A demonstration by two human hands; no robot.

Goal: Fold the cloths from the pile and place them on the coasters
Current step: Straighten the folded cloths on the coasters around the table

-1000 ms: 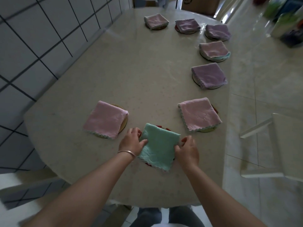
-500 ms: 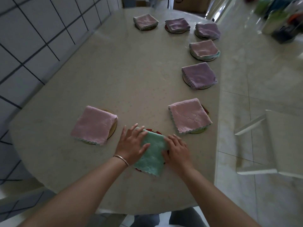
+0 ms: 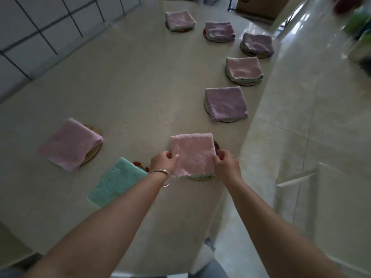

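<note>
Nearest, a green cloth [image 3: 117,182] folded on the table [image 3: 124,81], partly over a red coaster [image 3: 139,165]. Just past it, left hand [image 3: 163,163] and right hand [image 3: 226,166] pinching the 2 sides of a folded pink cloth [image 3: 191,154] over a coaster [image 3: 197,178]. Left, another pink cloth [image 3: 69,144] on a coaster [image 3: 92,155]. Farther off, 5 more folded cloths [image 3: 225,103] on coasters.
</note>
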